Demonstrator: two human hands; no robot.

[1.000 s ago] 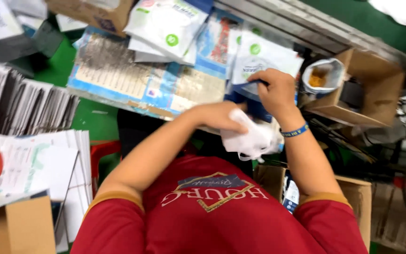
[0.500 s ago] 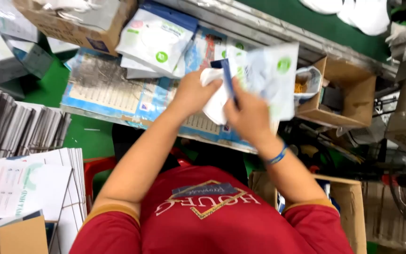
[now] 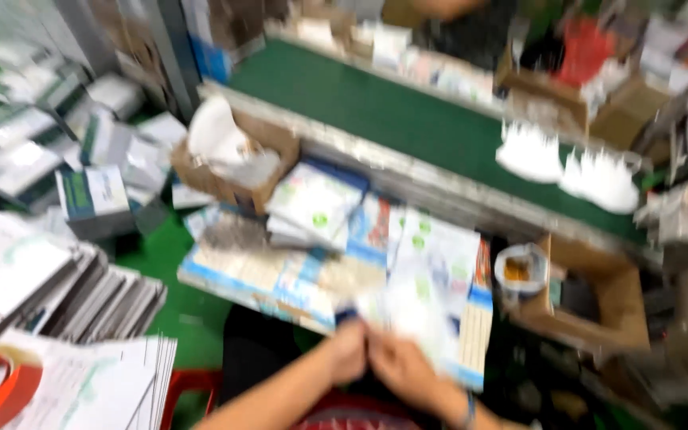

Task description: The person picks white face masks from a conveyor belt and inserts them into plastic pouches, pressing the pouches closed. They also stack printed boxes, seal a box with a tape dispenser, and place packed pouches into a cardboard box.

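The view is motion-blurred. My left hand (image 3: 349, 352) and my right hand (image 3: 402, 368) are pressed together low in the frame, close to my body. Both pinch the lower edge of a white printed pouch (image 3: 428, 306) with green dots, which stands up above the fingers. What is inside the pouch cannot be made out. Beneath it lies a board covered with printed sheets (image 3: 264, 275). A stack of similar white pouches (image 3: 312, 203) rests just beyond that.
A green conveyor belt (image 3: 392, 107) runs across the back with white moulded items (image 3: 529, 155) on it. A cardboard box of white pieces (image 3: 232, 151) stands at left, an open cardboard box (image 3: 599, 310) and a tape roll (image 3: 521, 271) at right. Flat cartons (image 3: 97, 295) are stacked at left.
The view has swung upward, showing the belt. My hands have dropped from in front of the pouch stack to near my body, closing together on the pouch.
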